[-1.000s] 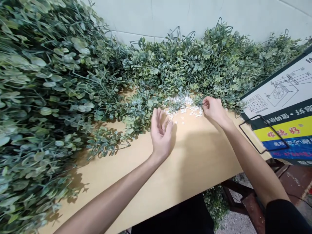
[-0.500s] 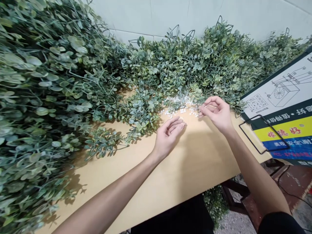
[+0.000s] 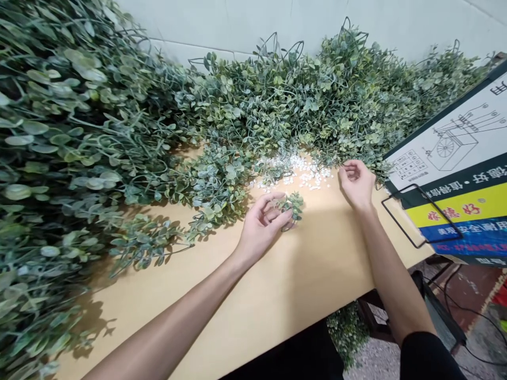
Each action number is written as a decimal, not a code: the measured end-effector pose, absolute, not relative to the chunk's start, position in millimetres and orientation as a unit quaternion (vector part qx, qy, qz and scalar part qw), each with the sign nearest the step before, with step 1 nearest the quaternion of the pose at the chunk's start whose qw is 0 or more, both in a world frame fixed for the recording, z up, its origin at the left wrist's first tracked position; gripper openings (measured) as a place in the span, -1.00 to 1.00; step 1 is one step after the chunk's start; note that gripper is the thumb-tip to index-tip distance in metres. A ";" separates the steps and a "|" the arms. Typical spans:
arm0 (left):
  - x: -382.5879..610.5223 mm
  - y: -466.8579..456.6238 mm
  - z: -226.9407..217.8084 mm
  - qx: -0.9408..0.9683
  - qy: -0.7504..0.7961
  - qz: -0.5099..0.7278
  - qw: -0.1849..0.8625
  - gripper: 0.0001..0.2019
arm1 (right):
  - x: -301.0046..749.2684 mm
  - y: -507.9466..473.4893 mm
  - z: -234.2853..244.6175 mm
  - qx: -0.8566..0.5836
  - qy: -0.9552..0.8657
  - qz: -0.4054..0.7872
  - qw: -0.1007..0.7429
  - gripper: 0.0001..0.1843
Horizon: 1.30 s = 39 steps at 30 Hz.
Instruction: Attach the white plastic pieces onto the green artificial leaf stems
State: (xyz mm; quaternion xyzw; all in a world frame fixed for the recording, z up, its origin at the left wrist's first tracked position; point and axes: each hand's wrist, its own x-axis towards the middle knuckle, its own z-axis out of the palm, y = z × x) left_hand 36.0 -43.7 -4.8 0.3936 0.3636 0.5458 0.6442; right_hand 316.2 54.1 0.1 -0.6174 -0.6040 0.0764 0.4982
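Observation:
Between the thumb and fingers of my left hand (image 3: 257,224) is a small green artificial leaf sprig (image 3: 294,205), held just above the table. My right hand (image 3: 357,186) is at the right edge of a scatter of small white pieces (image 3: 311,178). Its fingers are curled in, and whatever they may hold is hidden. Behind the white pieces, a thick bank of artificial greenery (image 3: 273,108) runs along the wall. One loose leafy stem (image 3: 146,240) lies on the table left of my left hand.
A large heap of foliage (image 3: 79,121) covers the left side of the wooden table (image 3: 253,311). At the right stands a printed cardboard box (image 3: 443,211), with a black wire frame (image 3: 404,241) against it. More greenery (image 3: 346,332) hangs below the front edge.
A leaf sprig is now in my left hand, which earlier showed nothing in its fingers. My right hand has moved a little right, away from the white pieces. The view has shifted slightly.

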 end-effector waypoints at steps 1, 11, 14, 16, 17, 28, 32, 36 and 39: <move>35.9 -44.0 -4.2 0.394 0.368 0.539 0.647 -0.48 | 318.7 55.3 -6.7 -0.624 -0.613 0.072 0.480 -0.75; 36.2 -44.2 -12.5 0.394 0.361 0.511 0.673 -0.66 | 328.0 60.4 -24.3 -0.592 -0.667 0.040 0.449 -0.81; 36.1 -43.5 -11.7 0.395 0.349 0.511 0.679 -0.65 | 320.4 56.9 -15.9 -0.562 -0.632 0.055 0.531 -0.84; 35.9 -43.1 -10.4 0.405 0.345 0.508 0.678 -0.63 | 308.9 51.4 -6.5 -0.522 -0.608 0.105 0.589 -0.80; 35.7 -43.0 -9.7 0.409 0.344 0.504 0.678 -0.61 | 301.6 47.9 -1.6 -0.500 -0.600 0.140 0.609 -0.77; 34.4 -42.1 -9.5 0.441 0.357 0.493 0.660 -0.60 | 243.6 17.2 3.1 -0.366 -0.532 0.577 0.499 -0.63; 34.3 -40.5 -12.6 0.449 0.368 0.532 0.617 -0.56 | 249.8 18.5 0.9 -0.327 -0.518 0.636 0.469 -0.64; 35.3 -40.0 -14.1 0.465 0.366 0.560 0.580 -0.57 | 254.7 18.4 4.0 -0.296 -0.519 0.682 0.422 -0.60; 36.4 -41.4 -14.0 0.476 0.367 0.568 0.562 -0.57 | 254.8 17.5 5.6 -0.284 -0.520 0.693 0.410 -0.60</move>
